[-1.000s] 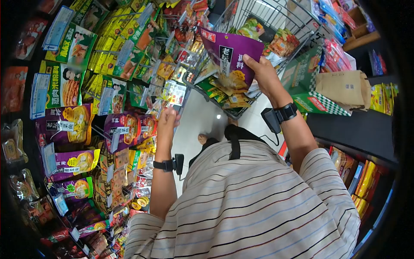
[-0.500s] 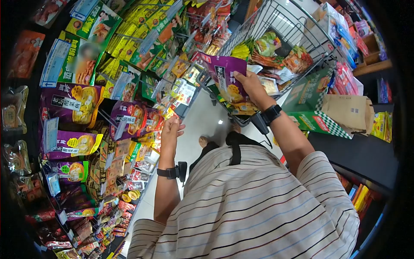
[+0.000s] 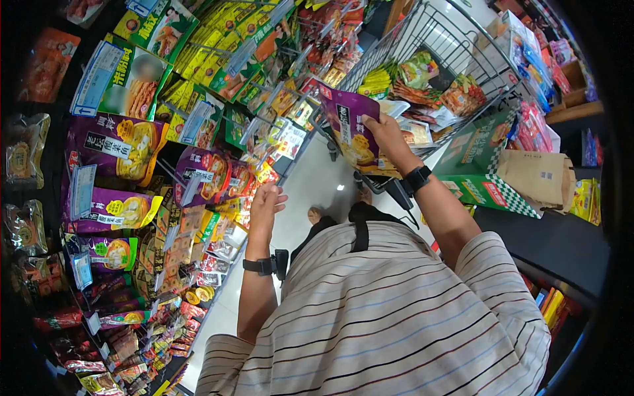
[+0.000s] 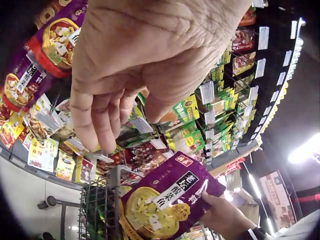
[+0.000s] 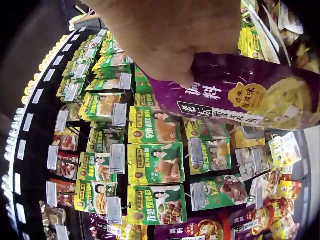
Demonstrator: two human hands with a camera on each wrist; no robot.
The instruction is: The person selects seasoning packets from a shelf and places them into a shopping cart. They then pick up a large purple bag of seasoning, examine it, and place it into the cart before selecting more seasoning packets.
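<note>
My right hand (image 3: 391, 137) pinches the upper edge of a purple seasoning packet (image 3: 348, 122) between thumb and fingers. In the head view the packet is held over the near end of the shopping cart (image 3: 437, 23). Its front, with a bowl of yellow food and white lettering, faces the left wrist camera. Loosely curled and holding nothing, my left hand (image 3: 266, 206) hangs beside the shelf on the left. Nearest to it are red and purple packets (image 3: 200, 173) on hooks. In the left wrist view its fingers (image 4: 102, 117) droop with nothing between them.
Hanging packets in green, yellow and purple (image 3: 122, 148) fill the left rack, with price tags (image 3: 82, 191) sticking out. Several food packs (image 3: 417, 69) lie in the cart. At right, a green carton (image 3: 479, 148) and brown paper bag (image 3: 536, 178) stand near a black shelf (image 3: 528, 244).
The packet in my right hand has come lower and turned a little, its front edge now angled more steeply. My left hand has dropped slightly in view. The cart appears farther right.
</note>
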